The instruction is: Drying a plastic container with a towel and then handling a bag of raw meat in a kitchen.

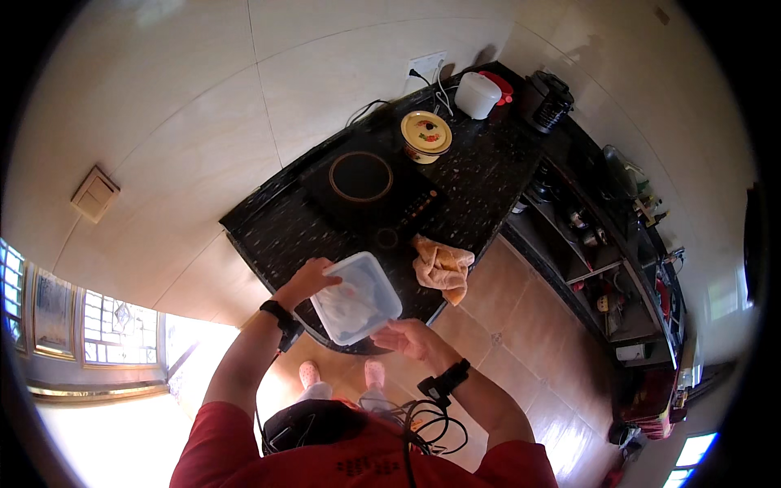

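A translucent plastic food container (357,299) is tilted over the rounded near end of the black speckled countertop (274,229). Something whitish shows inside it, too blurred to name. My left hand (308,282) grips its left rim, thumb on the upper face. Under its lower right corner, my right hand (410,340) touches the edge with the fingers extended; how firmly it holds is hidden. Right of the container, a crumpled orange-brown cloth (444,268) lies at the counter's edge. Beyond is a flat black induction cooktop (372,189) with a ringed cooking zone.
Farther back stand a lidded yellow enamel pot (426,135), a white appliance (478,95) and a black appliance (549,100). Cords run to a wall socket (427,63). Open shelves (586,244) with cookware line the right. Looped cables (436,427) hang at my waist.
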